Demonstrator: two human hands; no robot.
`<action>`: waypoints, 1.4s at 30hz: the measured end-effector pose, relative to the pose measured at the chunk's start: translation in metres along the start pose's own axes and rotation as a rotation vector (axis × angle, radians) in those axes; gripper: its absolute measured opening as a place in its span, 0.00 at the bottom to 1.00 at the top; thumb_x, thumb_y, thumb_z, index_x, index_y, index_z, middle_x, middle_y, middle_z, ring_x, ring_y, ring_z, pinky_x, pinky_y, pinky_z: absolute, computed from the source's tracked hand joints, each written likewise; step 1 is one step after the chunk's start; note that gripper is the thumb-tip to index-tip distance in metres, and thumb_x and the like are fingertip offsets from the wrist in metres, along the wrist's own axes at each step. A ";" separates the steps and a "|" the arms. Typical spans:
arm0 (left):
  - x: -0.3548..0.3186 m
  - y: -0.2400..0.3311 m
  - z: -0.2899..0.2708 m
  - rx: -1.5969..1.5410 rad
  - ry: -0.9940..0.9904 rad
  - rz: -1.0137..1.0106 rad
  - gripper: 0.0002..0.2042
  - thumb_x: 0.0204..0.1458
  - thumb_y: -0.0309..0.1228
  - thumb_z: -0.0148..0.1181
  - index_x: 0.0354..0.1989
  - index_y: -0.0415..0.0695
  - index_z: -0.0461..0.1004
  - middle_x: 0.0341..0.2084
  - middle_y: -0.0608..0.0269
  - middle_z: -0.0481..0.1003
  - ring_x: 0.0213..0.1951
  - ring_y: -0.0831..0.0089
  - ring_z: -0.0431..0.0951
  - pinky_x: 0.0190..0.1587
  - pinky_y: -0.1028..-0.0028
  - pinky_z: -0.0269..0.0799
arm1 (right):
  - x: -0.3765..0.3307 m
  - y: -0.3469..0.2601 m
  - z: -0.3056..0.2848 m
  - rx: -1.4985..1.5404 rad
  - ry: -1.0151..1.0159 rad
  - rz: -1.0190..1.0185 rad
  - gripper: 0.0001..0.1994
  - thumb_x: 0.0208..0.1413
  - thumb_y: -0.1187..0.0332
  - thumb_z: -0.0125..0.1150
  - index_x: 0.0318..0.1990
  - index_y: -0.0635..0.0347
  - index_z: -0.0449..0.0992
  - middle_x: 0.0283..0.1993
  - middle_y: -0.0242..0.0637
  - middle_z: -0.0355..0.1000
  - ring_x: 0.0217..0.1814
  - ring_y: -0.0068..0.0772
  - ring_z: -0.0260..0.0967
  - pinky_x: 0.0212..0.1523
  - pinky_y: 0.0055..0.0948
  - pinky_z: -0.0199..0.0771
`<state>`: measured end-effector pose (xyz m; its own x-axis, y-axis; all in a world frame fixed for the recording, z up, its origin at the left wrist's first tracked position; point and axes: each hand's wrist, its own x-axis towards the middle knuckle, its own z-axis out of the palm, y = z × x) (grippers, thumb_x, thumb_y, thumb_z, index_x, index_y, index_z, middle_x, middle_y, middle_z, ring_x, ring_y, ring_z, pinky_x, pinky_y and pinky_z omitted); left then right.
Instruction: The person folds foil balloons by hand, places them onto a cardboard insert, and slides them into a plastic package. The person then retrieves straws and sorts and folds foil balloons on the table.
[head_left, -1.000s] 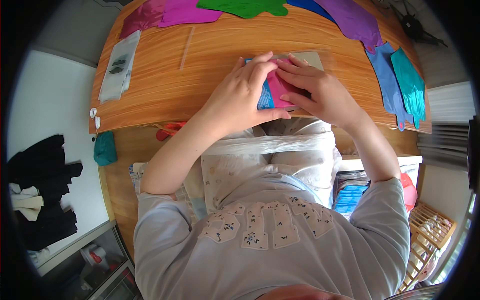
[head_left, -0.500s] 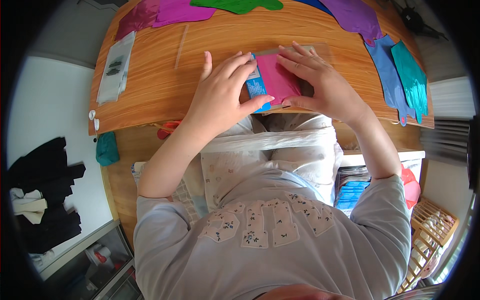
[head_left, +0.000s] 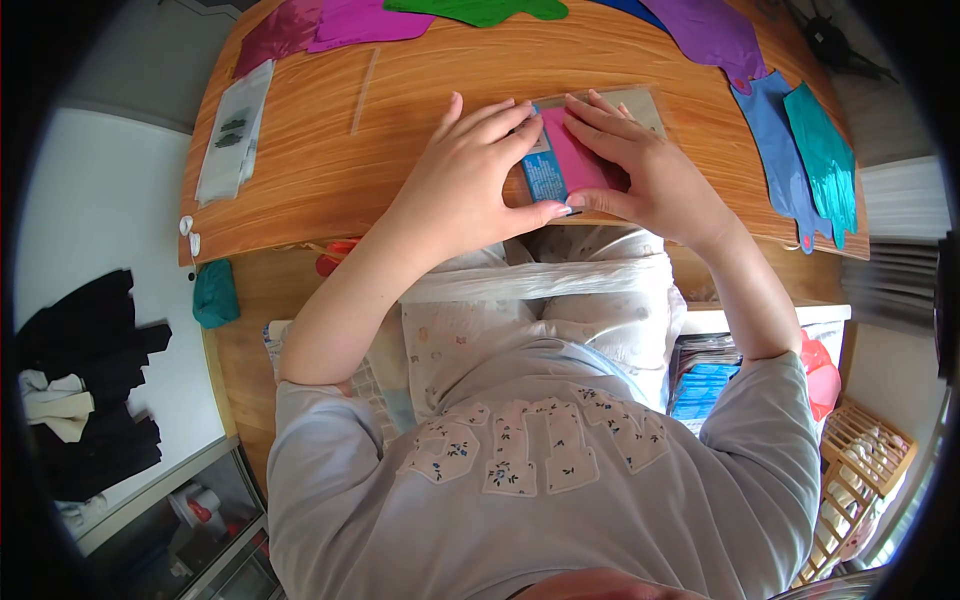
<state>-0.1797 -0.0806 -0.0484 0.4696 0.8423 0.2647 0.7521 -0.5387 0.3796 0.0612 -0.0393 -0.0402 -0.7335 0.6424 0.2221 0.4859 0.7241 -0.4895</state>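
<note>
Near the front edge of the table lies a flat packet of pink foil (head_left: pixel 571 150) with a blue card strip (head_left: pixel 543 175) along its left side. My left hand (head_left: pixel 475 170) grips the blue strip, fingertips at its far end and thumb at its near corner. My right hand (head_left: pixel 655 175) spans the pink part, fingers over the far side and thumb on the near edge, hiding its right portion. Beyond the right fingers, a beige flat piece (head_left: pixel 642 103) sticks out from beneath, with a clear film margin around it.
Foil shapes in magenta (head_left: pixel 370 25), green (head_left: pixel 480 10), purple (head_left: pixel 712 40), blue (head_left: pixel 780 140) and teal (head_left: pixel 820 150) lie along the table's far and right edges. Clear bags (head_left: pixel 235 135) rest at the left, near a thin clear strip (head_left: pixel 365 90). A wooden-slatted basket (head_left: pixel 865 455) stands at lower right.
My left hand has slid right with the blue strip, closer to my right hand. Less pink shows now, and more of the beige piece sticks out at the far right.
</note>
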 end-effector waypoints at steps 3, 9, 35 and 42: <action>0.001 -0.005 -0.008 0.118 -0.079 0.012 0.40 0.50 0.57 0.63 0.62 0.34 0.67 0.66 0.46 0.63 0.70 0.55 0.59 0.71 0.43 0.43 | 0.003 0.001 -0.001 0.022 -0.013 0.006 0.39 0.49 0.56 0.71 0.67 0.64 0.64 0.73 0.50 0.56 0.78 0.54 0.46 0.74 0.46 0.50; -0.009 0.000 0.015 0.199 0.012 0.102 0.43 0.57 0.57 0.53 0.67 0.28 0.55 0.69 0.39 0.55 0.72 0.51 0.52 0.73 0.46 0.41 | -0.003 -0.004 -0.009 -0.016 -0.061 -0.015 0.40 0.50 0.52 0.68 0.67 0.65 0.63 0.74 0.52 0.54 0.79 0.57 0.43 0.75 0.48 0.46; -0.093 0.011 0.045 0.426 0.331 -0.104 0.45 0.53 0.58 0.61 0.72 0.40 0.54 0.70 0.40 0.54 0.73 0.43 0.47 0.70 0.39 0.30 | -0.041 -0.043 0.020 0.587 0.433 0.602 0.22 0.55 0.80 0.65 0.58 0.67 0.71 0.57 0.46 0.73 0.54 0.35 0.75 0.53 0.29 0.73; -0.083 0.015 0.054 -0.315 0.892 -0.201 0.52 0.50 0.53 0.68 0.75 0.41 0.41 0.68 0.43 0.57 0.70 0.45 0.54 0.69 0.47 0.44 | -0.042 -0.077 0.018 0.665 0.641 0.000 0.17 0.51 0.83 0.68 0.49 0.69 0.73 0.47 0.43 0.76 0.44 0.29 0.76 0.47 0.25 0.74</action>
<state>-0.1820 -0.1572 -0.1125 -0.2752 0.6638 0.6954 0.5606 -0.4768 0.6770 0.0460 -0.1261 -0.0275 -0.2336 0.8024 0.5492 -0.0326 0.5581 -0.8292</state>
